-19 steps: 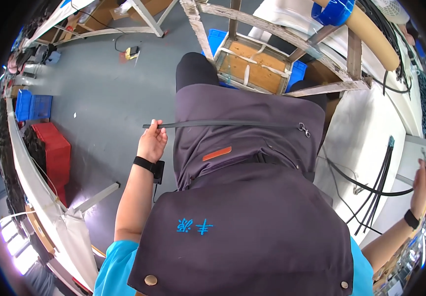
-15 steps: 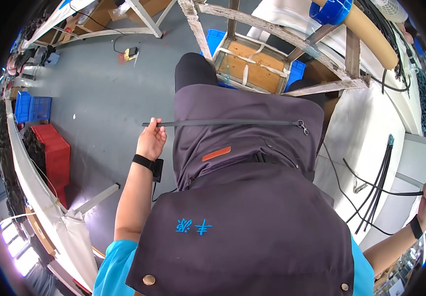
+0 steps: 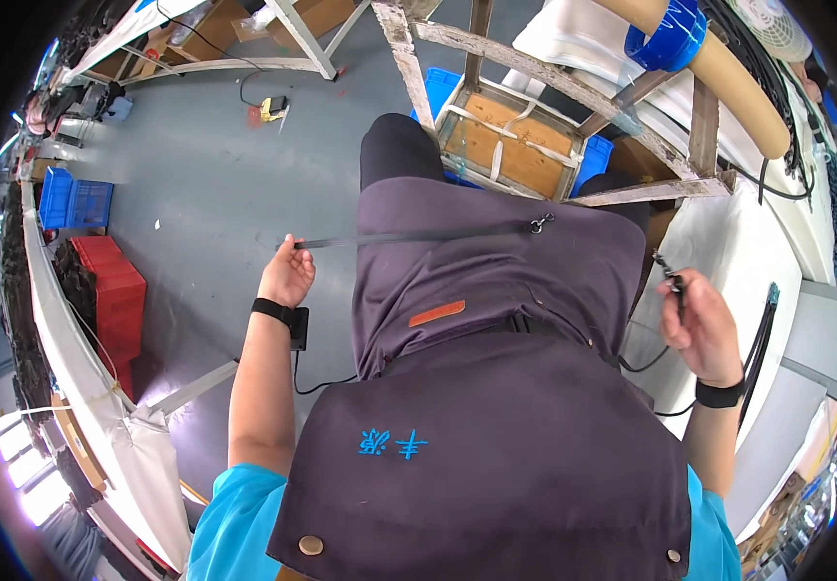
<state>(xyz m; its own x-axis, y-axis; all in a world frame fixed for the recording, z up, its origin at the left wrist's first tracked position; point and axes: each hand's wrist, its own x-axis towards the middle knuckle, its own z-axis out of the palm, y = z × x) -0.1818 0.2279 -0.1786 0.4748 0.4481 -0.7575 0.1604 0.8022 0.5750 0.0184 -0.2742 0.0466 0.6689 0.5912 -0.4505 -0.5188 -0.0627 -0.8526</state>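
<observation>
My left hand (image 3: 288, 273) pinches the left end of a thin black strap (image 3: 409, 235). The strap is stretched level across my lap, over a dark grey apron (image 3: 496, 426), and ends in a small metal clasp (image 3: 538, 225). My right hand (image 3: 701, 327) is off the apron's right side, fingers closed on a small black end piece (image 3: 675, 282) of a thin black cable (image 3: 643, 365) that droops below it. Each wrist wears a black band.
A wooden frame with a box-like shelf (image 3: 501, 145) stands ahead of my knees. A white bench (image 3: 728, 232) with black cable bundles (image 3: 762, 329) lies to the right. Blue crates (image 3: 75, 198) and a red crate (image 3: 108, 290) sit at left beside a long white-edged table (image 3: 60, 320).
My right hand has come in from the far right toward my lap, bringing the cable end with it. My left hand still holds the strap, stretched as before.
</observation>
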